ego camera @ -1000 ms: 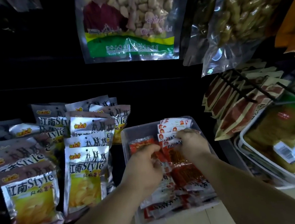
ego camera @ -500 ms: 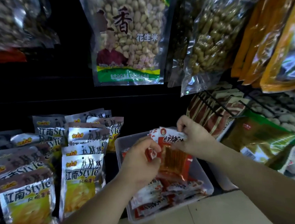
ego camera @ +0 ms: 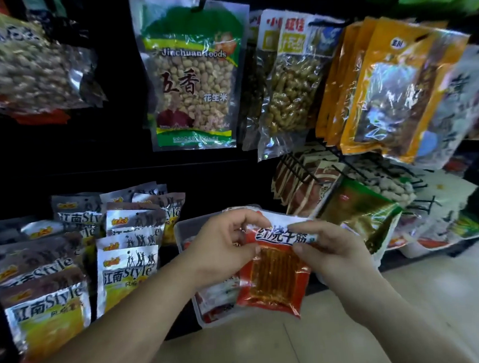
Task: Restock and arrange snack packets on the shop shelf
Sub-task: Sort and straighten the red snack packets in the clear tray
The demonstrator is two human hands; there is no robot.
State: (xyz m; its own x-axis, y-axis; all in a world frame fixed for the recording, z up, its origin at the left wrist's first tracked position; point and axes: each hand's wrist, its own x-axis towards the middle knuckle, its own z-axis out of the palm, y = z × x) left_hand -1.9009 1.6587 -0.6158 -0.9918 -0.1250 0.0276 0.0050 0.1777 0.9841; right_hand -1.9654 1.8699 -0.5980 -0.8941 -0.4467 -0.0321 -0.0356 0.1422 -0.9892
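— While the silver packets point(ego camera: 124, 262) stand in rows left of the clear tray point(ego camera: 181, 232), where's the free room?

— Above the tray, under the hanging peanut bag point(ego camera: 193, 79). The red packet point(ego camera: 274, 278) hangs just over the tray. The left hand point(ego camera: 223, 245) and right hand point(ego camera: 332, 248) pinch its top edge, likely to flatten it for shelving.

Dark shelf point(ego camera: 168, 252) bearing upright silver-and-yellow snack packets point(ego camera: 128, 273) beside a clear plastic tray point(ego camera: 193, 222)
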